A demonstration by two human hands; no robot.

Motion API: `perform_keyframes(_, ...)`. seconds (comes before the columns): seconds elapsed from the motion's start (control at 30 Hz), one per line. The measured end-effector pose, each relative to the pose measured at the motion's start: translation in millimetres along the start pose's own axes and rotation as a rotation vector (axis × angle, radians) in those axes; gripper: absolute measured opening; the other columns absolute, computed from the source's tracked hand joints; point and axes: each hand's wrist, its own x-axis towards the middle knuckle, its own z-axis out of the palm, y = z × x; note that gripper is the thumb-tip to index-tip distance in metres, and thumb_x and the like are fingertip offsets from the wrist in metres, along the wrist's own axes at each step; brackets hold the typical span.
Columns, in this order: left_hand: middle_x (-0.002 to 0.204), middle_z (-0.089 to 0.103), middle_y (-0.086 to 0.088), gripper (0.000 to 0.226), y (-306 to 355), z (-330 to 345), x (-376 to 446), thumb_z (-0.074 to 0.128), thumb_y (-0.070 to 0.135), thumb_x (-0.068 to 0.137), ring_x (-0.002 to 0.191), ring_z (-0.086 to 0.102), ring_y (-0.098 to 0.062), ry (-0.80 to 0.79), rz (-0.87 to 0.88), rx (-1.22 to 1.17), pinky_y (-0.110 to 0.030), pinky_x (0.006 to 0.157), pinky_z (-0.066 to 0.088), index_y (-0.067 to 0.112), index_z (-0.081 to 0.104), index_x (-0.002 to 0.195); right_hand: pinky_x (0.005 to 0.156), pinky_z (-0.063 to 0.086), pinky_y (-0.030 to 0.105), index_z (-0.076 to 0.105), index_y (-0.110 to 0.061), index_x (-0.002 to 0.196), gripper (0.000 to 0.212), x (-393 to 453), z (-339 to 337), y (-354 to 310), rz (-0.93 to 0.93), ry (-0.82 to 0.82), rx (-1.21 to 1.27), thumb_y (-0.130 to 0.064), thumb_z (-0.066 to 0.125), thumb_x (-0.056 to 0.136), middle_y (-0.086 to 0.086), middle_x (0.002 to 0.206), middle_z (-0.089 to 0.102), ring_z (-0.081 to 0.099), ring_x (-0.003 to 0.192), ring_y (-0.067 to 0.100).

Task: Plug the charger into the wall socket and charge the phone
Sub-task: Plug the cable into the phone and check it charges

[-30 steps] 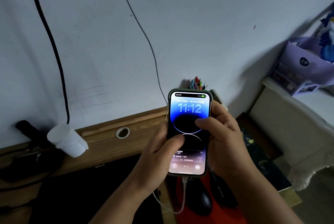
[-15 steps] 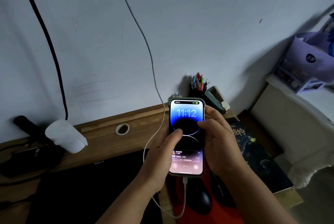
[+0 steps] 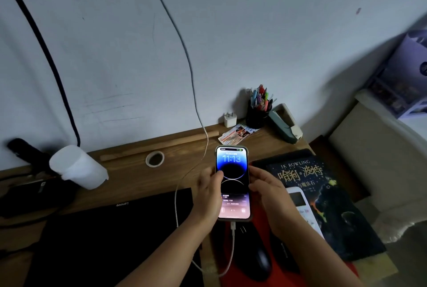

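A phone [image 3: 233, 182] in a dark case has its screen lit, showing 11:13. My left hand [image 3: 209, 196] grips its left edge, thumb on the glass. My right hand [image 3: 268, 192] holds its right edge. A white charging cable [image 3: 231, 242] is plugged into the phone's bottom end, loops under my left wrist and runs up the wall [image 3: 189, 67] out of the top of the view. The wall socket is out of view. A separate white charger plug [image 3: 230, 119] stands on the desk by the wall, prongs up.
Wooden desk [image 3: 129, 168] with a closed black laptop [image 3: 111, 235], a white cup [image 3: 77, 167], a tape roll [image 3: 155, 158], a pen holder [image 3: 258, 111], a stapler [image 3: 285, 124], a dark book [image 3: 323, 203], a white remote [image 3: 302, 208] and a black mouse [image 3: 256, 259]. A thick black cable [image 3: 46, 55] hangs on the wall.
Both hands have lowered the phone toward the desk and away from the camera. The view has tilted down, so the pen holder, plug and book show. The clock went from 11:12 to 11:13.
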Motion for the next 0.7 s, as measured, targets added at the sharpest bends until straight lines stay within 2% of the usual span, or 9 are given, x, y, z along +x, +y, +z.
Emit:
perform_keyframes(0.1,0.129,0.050,-0.010,0.040,-9.7,1.1,15.8,0.043,0.043,0.072,0.118,0.052,-0.024,-0.035,-0.054,0.122,-0.047,0.103,0.043,0.032,0.052,0.109,0.089,0.050,0.050,0.061,-0.011,0.110,0.048,18.0,-2.7,8.4,0.053,0.022,-0.037,0.015,0.034,0.080,0.025,0.110,0.066,0.063,0.097,0.038)
perform_keyframes(0.13,0.127,0.053,-0.010,0.041,-11.5,1.3,20.9,0.045,0.038,0.073,0.114,0.055,-0.024,-0.047,-0.080,0.143,-0.044,0.099,0.046,0.029,0.052,0.113,0.082,0.053,0.046,0.060,-0.009,0.113,0.050,24.3,-3.9,11.5,0.064,0.029,-0.066,0.015,0.034,0.079,0.025,0.110,0.066,0.063,0.095,0.037)
perform_keyframes(0.2,0.121,0.060,-0.011,0.035,-15.2,0.2,30.8,0.048,0.021,0.080,0.105,0.059,-0.022,-0.068,-0.113,0.163,-0.032,0.080,0.049,0.024,0.056,0.114,0.063,0.053,0.031,0.061,-0.011,0.113,0.052,35.8,-5.6,17.3,0.087,0.034,-0.138,0.014,0.035,0.077,0.022,0.105,0.068,0.064,0.084,0.029)
perform_keyframes(0.27,0.116,0.065,-0.012,0.037,-20.5,-2.0,42.7,0.048,0.005,0.081,0.101,0.062,-0.022,-0.081,-0.131,0.188,-0.026,0.069,0.048,0.017,0.060,0.115,0.056,0.050,0.025,0.065,-0.011,0.107,0.050,45.5,-4.7,22.3,0.104,0.019,-0.192,0.014,0.035,0.074,0.020,0.095,0.070,0.064,0.073,0.022)
perform_keyframes(0.4,0.112,0.069,-0.015,0.041,-26.3,-5.2,58.6,0.052,-0.002,0.077,0.105,0.065,-0.028,-0.056,-0.152,0.237,-0.036,0.087,0.052,0.007,0.065,0.114,0.048,0.045,0.020,0.067,-0.017,0.093,0.049,64.1,1.2,31.2,0.141,0.005,-0.296,0.015,0.036,0.073,0.008,0.072,0.066,0.060,0.055,0.012)
perform_keyframes(0.47,0.111,0.068,-0.018,0.045,-26.7,-5.3,62.7,0.051,0.004,0.071,0.105,0.065,-0.031,-0.053,-0.155,0.241,-0.038,0.088,0.052,0.005,0.066,0.113,0.042,0.043,0.014,0.066,-0.020,0.088,0.048,71.7,2.5,33.7,0.153,0.005,-0.352,0.015,0.037,0.073,0.004,0.068,0.065,0.058,0.050,0.005)
perform_keyframes(0.57,0.111,0.066,-0.024,0.047,-30.2,-3.8,71.4,0.050,0.007,0.066,0.104,0.064,-0.035,-0.053,-0.159,0.248,-0.040,0.088,0.052,0.002,0.068,0.109,0.054,0.047,0.022,0.065,-0.016,0.096,0.046,80.3,5.1,36.1,0.172,0.006,-0.395,0.014,0.039,0.074,0.010,0.083,0.067,0.062,0.070,0.017)
perform_keyframes(0.63,0.108,0.068,-0.026,0.035,-33.7,-3.0,75.2,0.050,-0.004,0.075,0.098,0.065,-0.032,-0.058,-0.159,0.256,-0.034,0.080,0.050,-0.001,0.068,0.105,0.068,0.050,0.030,0.064,-0.012,0.102,0.045,83.0,5.4,39.3,0.167,0.006,-0.450,0.014,0.040,0.074,0.014,0.095,0.067,0.062,0.084,0.024)
perform_keyframes(0.7,0.106,0.070,-0.024,0.034,-38.4,-3.7,77.0,0.047,-0.009,0.078,0.089,0.064,-0.025,-0.070,-0.159,0.263,-0.024,0.068,0.048,0.001,0.069,0.103,0.086,0.052,0.040,0.064,-0.009,0.110,0.047,84.4,3.1,44.7,0.169,0.006,-0.545,0.012,0.041,0.074,0.016,0.105,0.067,0.062,0.098,0.030)
